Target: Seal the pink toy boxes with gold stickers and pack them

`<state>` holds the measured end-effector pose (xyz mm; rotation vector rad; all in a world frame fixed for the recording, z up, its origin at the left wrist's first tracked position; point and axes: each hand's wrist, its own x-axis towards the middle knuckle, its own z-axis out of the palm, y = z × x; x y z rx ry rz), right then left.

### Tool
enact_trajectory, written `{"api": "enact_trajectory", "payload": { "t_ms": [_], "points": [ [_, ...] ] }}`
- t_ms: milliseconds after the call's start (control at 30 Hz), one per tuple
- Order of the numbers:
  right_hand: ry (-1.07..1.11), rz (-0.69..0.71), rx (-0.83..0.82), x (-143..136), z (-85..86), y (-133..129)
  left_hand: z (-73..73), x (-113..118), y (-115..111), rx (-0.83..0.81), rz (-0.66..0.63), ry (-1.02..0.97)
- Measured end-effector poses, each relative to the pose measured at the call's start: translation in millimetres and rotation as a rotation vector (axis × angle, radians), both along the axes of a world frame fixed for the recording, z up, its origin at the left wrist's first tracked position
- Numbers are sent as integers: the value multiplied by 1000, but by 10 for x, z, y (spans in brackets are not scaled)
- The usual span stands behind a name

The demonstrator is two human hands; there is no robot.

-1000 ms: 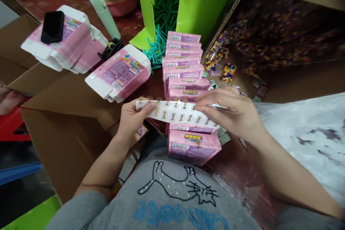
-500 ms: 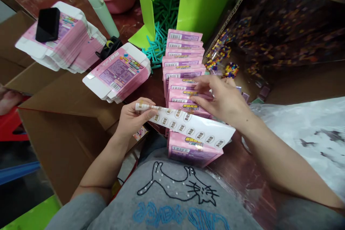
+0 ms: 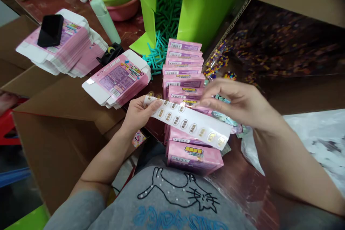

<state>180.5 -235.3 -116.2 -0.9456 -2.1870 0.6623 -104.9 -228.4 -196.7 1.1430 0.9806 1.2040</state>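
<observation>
My left hand (image 3: 138,115) pinches the left end of a white sheet of stickers (image 3: 207,124) between thumb and fingers. Oval gold labels with dark characters run along the sheet, and part of its upper edge on the right is bare. My right hand (image 3: 237,102) hovers just above the sheet, thumb and forefinger brought close together; whatever is at their tips is too small to make out. Underneath, a row of pink boxes (image 3: 183,69) stretches away from me. The nearest pink box (image 3: 195,156) stands by my shirt, and the sheet partly covers several behind it.
Flattened pink cartons (image 3: 118,75) lie stacked to the left, near a black tape dispenser (image 3: 110,53). A phone (image 3: 50,30) rests on another stack. Behind are a pale green bottle (image 3: 106,21), a green box (image 3: 215,3) of teal sticks and a carton (image 3: 291,43) of colourful packets.
My right hand has lifted off the boxes and moved right and slightly down, its fingers drawing together. My left hand and the sticker sheet have shifted slightly. The view has tilted a little upward.
</observation>
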Motion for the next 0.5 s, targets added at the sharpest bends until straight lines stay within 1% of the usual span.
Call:
{"api": "enact_trajectory", "payload": {
  "t_ms": [67,167,233,300,400,500],
  "points": [
    [-65,-74,24,2,-49,134,-20,10,22,-7,5,8],
    [-259,-117,76,12,-189,329,-37,6,41,-9,9,29],
    [-336,-166,120,13,-271,387,-39,-6,55,-5,10,33],
    [-354,-225,159,13,-316,385,-38,-20,78,9,7,22],
    [-398,-249,214,24,-313,354,-33,-22,131,33,-5,13],
    [-447,-185,222,42,-253,354,-26,7,197,40,-20,31]
  ]
}}
